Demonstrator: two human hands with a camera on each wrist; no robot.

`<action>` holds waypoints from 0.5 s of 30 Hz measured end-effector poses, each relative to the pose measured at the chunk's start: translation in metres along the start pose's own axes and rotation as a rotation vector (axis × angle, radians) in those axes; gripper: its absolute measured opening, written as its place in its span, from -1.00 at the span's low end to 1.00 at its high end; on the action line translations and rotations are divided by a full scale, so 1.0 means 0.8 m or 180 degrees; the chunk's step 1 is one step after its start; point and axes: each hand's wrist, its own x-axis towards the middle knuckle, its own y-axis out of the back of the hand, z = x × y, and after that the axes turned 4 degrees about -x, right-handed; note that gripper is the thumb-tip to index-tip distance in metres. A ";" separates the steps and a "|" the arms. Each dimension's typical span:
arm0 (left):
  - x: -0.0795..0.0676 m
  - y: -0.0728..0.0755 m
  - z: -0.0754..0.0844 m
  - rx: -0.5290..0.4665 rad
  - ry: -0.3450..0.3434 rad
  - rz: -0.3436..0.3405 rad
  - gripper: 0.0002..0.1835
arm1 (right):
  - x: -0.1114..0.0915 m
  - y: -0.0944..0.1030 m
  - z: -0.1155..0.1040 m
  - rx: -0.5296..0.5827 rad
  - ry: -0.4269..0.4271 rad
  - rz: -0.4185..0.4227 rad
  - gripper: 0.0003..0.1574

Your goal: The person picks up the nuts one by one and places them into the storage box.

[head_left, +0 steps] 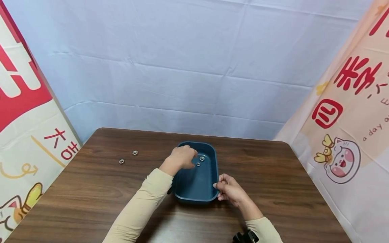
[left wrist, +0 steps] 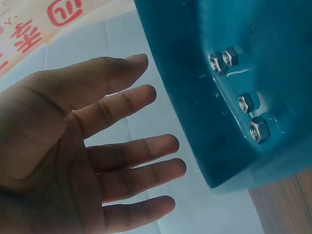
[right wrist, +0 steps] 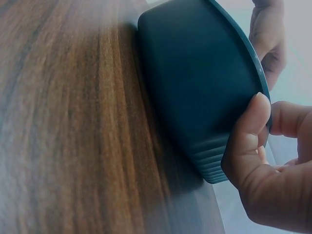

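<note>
A dark blue rectangular bin stands on the table. Over its left side hovers my left hand, holding nothing; its fingers are spread and fairly straight in the left wrist view. Several metal hex nuts lie on the bin floor in that view, while the head view shows two nuts and the hand hides part of the bin. At the near right corner my right hand pinches the bin's rim between thumb and fingers, seen closer in the right wrist view.
Two more hex nuts lie apart on the brown wooden table, left of the bin. A pale cloth hangs behind the table, and printed cloths hang at both sides.
</note>
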 end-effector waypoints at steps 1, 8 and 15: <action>-0.002 0.001 -0.001 -0.0017 -0.0009 0.0024 -0.59 | 0.000 0.000 0.000 -0.0001 -0.0006 0.0007 -0.80; -0.014 0.007 -0.011 -0.0080 -0.0007 0.0095 -0.61 | 0.000 0.000 0.001 -0.0003 -0.0022 0.0000 -0.80; -0.024 0.012 -0.028 -0.0160 0.0011 0.0197 -0.64 | 0.001 0.001 0.000 -0.0009 -0.0007 0.0009 -0.80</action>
